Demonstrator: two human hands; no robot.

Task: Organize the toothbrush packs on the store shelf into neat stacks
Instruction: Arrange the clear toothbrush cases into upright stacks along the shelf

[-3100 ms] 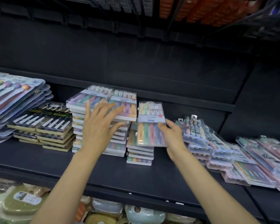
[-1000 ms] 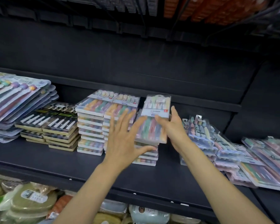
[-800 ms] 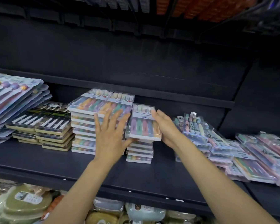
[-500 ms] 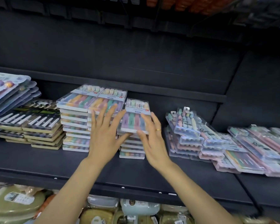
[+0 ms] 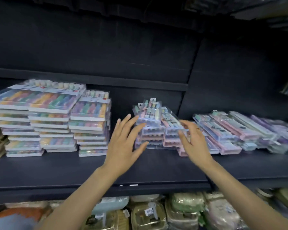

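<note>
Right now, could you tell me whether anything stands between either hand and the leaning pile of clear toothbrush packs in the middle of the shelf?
Nothing visible does. The left hand and right hand flank the leaning pile, fingers spread, with only bare shelf below them. The neat stacks stand off to the left.

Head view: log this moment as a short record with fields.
left hand: open, fingers spread, at the left side of the clear-case pile
right hand: open, at the pile's right side
clear-case pile: uneven, top packs askew
boxed stacks: three, squared up, left on the shelf
loose packs: fanned out at right
</note>
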